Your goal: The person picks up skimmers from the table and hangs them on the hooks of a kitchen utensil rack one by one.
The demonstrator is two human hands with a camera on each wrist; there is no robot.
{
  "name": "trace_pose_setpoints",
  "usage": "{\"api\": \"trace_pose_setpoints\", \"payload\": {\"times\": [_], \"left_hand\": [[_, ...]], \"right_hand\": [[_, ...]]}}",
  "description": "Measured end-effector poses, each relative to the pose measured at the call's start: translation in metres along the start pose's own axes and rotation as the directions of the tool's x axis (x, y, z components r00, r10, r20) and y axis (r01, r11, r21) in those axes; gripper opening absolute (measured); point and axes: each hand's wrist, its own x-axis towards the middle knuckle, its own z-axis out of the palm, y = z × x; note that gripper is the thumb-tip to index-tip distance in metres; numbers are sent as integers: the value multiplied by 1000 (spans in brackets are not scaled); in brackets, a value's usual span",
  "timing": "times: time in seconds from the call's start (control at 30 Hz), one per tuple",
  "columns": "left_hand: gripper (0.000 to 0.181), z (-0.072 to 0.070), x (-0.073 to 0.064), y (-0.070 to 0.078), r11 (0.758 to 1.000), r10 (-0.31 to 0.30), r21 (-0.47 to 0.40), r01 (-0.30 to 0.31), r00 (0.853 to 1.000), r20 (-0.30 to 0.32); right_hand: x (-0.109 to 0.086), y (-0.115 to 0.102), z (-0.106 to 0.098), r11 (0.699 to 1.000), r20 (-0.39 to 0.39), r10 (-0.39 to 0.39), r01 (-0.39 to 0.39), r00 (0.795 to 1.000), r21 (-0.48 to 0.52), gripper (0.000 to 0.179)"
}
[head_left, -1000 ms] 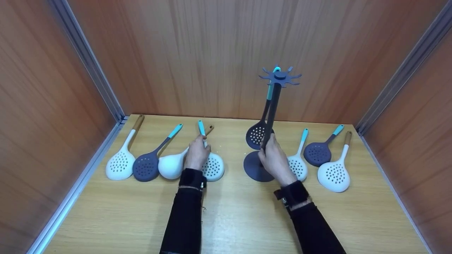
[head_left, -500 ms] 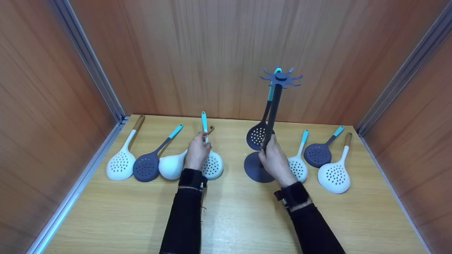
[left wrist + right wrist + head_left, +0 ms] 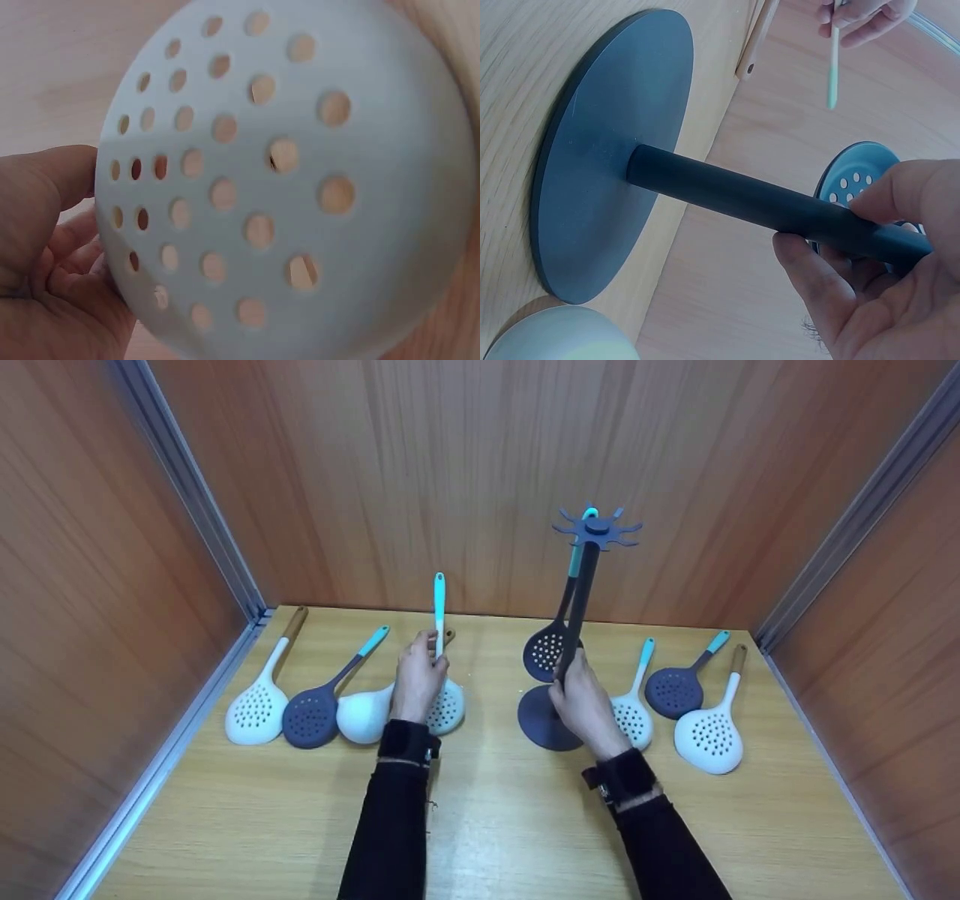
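Note:
My left hand pinches the turquoise-tipped handle of a white skimmer, which stands nearly upright with its handle up. The holed head of this skimmer fills the left wrist view. Around the black pole of a utensil stand, the fingers of my right hand are curled. Below it is the stand's round base, seen on the table; on top sits a ring of hooks. From one hook hangs a dark skimmer with a turquoise handle, behind the pole.
Left of my left hand lie a white ladle, a dark skimmer and a white skimmer. Right of the stand lie a small white skimmer, a dark one and a larger white one. Wooden panels enclose the table.
The white skimmer in my left hand has tipped up from the table, its handle end rising and its head drawing inward. My right hand stays on the stand's pole.

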Motion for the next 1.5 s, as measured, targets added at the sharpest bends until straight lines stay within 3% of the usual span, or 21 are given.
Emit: {"api": "trace_pose_setpoints", "payload": {"times": [0.33,0.6,1.07,1.33,1.5], "left_hand": [[51,-4,-2,2,996,91,-3,-92,993,-70],[41,-8,-4,9,996,76,46,-72,993,-95],[41,-9,-10,19,977,175,153,-147,968,-182],[35,-11,-13,24,973,196,163,-164,958,-207],[33,-11,-14,28,974,199,154,-169,956,-214]], "right_hand": [[-1,1,0,1000,-7,-20,20,1000,4,37],[1,1,0,1000,13,13,-13,1000,5,35],[0,2,1,1000,1,4,-4,1000,12,38],[-1,3,1,999,-18,-48,47,999,-7,36],[-1,2,1,999,-21,-38,38,999,-7,36]]}}
